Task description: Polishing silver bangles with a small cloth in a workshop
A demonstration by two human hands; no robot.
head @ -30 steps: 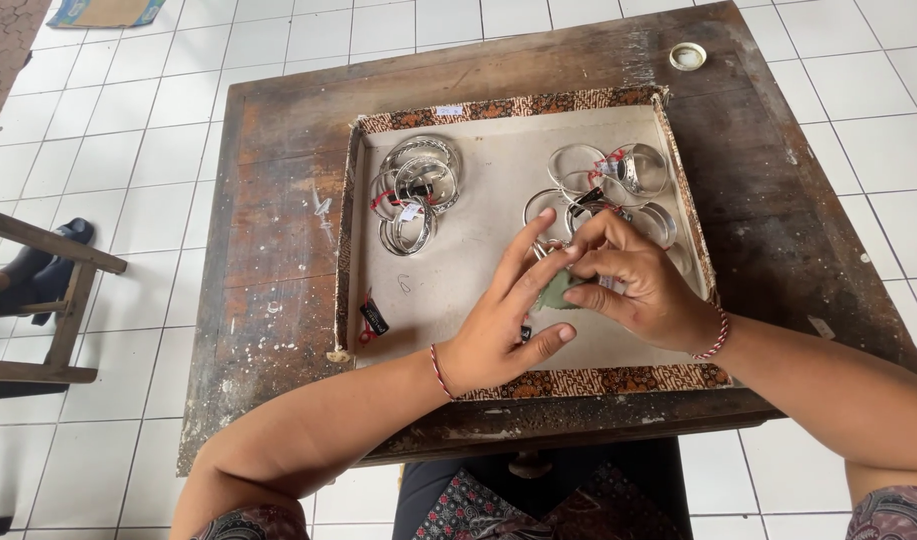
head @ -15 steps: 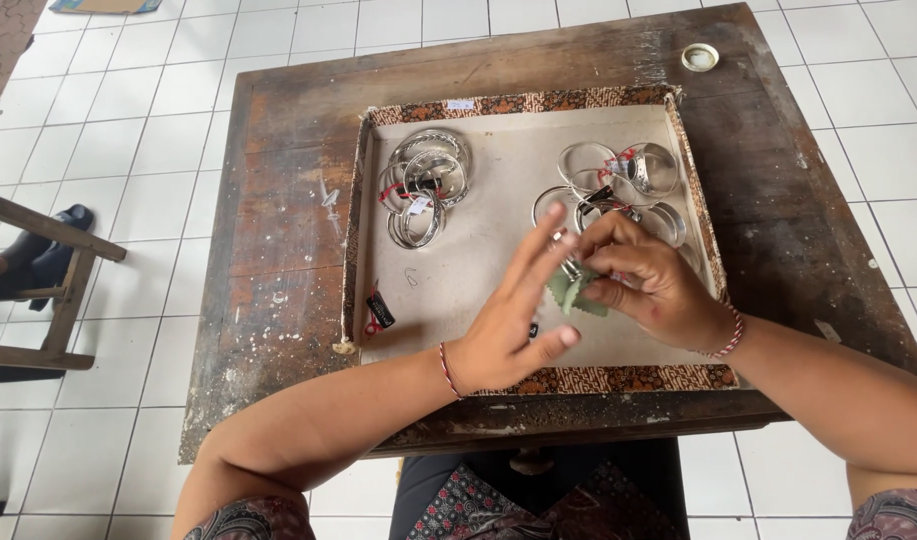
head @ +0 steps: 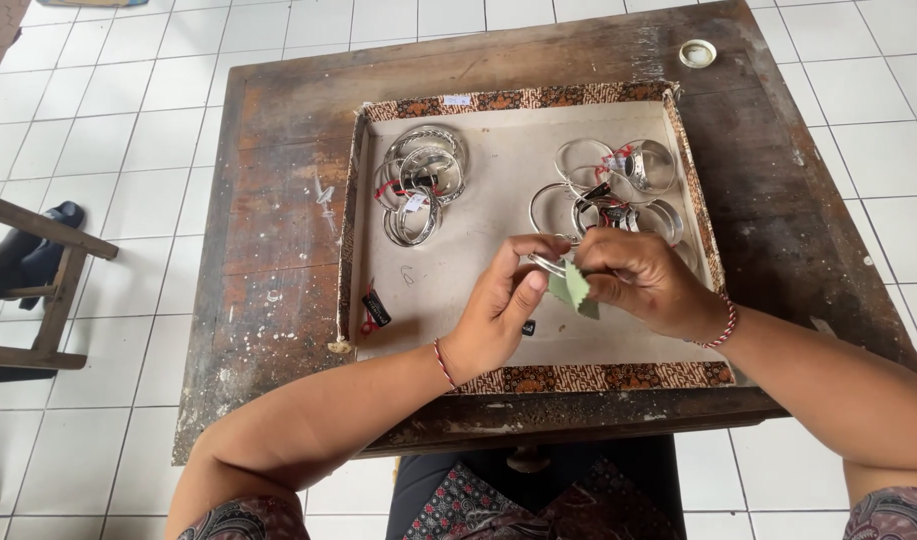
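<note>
Both hands (head: 578, 290) pinch a soft green cloth (head: 574, 288) and thin silver bangle (head: 545, 264).

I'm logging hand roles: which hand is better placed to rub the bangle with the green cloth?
Probably the right hand: its fingers already pinch the green cloth against the silver bangle, which the left hand steadies.

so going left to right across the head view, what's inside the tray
black tag → left pile of silver bangles → left hand → green cloth → right hand, with the right pile of bangles lying just beyond the hands, all in the tray.
</note>
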